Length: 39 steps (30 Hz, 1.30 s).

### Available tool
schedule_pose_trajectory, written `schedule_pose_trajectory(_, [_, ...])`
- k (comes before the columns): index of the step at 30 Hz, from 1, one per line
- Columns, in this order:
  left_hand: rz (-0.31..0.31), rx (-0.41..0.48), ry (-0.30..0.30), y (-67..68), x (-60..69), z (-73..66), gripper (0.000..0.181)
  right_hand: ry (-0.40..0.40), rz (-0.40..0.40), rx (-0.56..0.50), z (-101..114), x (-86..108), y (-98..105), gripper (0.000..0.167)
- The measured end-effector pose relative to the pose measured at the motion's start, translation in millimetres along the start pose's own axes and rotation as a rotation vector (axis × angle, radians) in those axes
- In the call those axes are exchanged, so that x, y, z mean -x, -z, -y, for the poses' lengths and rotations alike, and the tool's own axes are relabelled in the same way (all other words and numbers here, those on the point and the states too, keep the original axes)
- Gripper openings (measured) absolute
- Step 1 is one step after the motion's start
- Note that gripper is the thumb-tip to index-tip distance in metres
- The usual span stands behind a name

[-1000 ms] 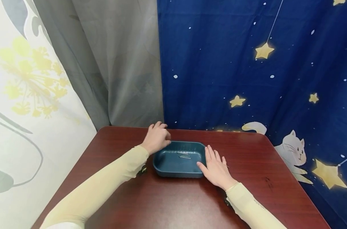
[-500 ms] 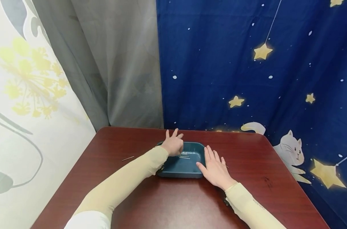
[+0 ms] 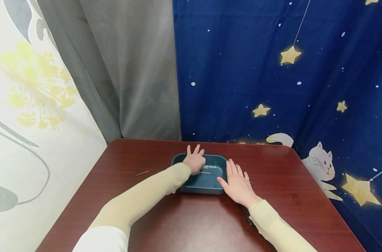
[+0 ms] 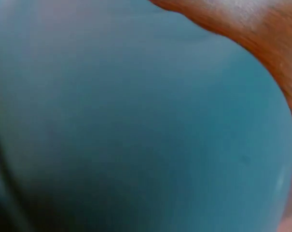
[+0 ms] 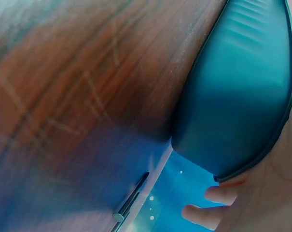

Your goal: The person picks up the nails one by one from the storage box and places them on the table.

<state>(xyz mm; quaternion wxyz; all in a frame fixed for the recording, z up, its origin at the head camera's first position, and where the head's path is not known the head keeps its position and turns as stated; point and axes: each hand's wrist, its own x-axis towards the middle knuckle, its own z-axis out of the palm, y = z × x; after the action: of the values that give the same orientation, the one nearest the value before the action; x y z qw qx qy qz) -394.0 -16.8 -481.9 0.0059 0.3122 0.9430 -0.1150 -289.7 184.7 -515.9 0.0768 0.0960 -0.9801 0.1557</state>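
Observation:
A dark teal rectangular tray (image 3: 201,190) sits on the table, with several thin metal nails (image 3: 205,172) lying on its floor. My left hand (image 3: 194,163) reaches down into its left half. Three of that hand's fingers spread upward while the forefinger and thumb point down by the nails; their tips are hidden. My right hand (image 3: 239,183) rests along the tray's right end, fingers straight, thumb over the rim. The left wrist view holds mostly the blurred tray wall (image 4: 184,121). In the right wrist view, the fingers (image 5: 206,216) lie beside the tray (image 5: 237,92).
One nail (image 3: 142,173) lies on the brown table (image 3: 191,224) left of the tray. Another nail (image 3: 251,181) shows beside the right hand; a nail's flat head (image 5: 118,217) appears in the right wrist view. Grey and blue curtains (image 3: 222,70) hang behind the table's far edge.
My left hand has moved right from the tray's left rim into the tray, its forefinger and thumb dipping toward the nails. The nail at left came into view. My right hand stays put.

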Motion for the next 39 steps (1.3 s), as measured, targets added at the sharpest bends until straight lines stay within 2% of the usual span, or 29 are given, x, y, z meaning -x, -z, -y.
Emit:
schedule_pose_trajectory(9, [0.059,0.117,0.036,-6.9,-0.8,0.8,0.013,-0.001,-0.012,-0.001,0.7,0.1,0.4,0.086])
schedule_pose_trajectory(19, [0.030,0.083,0.075,-14.1,-2.2,1.5,0.020,0.004,-0.014,-0.008,0.7,1.3,-0.3,0.087])
schedule_pose_trajectory(23, [-0.010,0.094,0.083,-8.9,1.0,3.5,0.021,0.002,-0.018,-0.013,0.2,1.1,-0.3,0.087])
schedule_pose_trajectory(25, [-0.052,0.093,0.073,-5.7,3.0,6.0,0.020,0.001,-0.020,-0.012,-0.2,1.0,-0.2,0.087])
schedule_pose_trajectory(30, [-0.139,0.155,0.042,3.2,10.8,15.1,0.014,0.004,-0.026,-0.013,-0.2,1.5,-0.1,0.086])
schedule_pose_trajectory(35, [-0.173,0.212,0.030,14.4,24.3,24.2,0.014,0.007,-0.023,-0.020,0.0,1.8,0.1,0.086])
schedule_pose_trajectory(39, [-0.184,0.226,0.026,20.2,38.3,32.0,0.025,0.007,-0.017,-0.016,0.1,2.2,1.1,0.086])
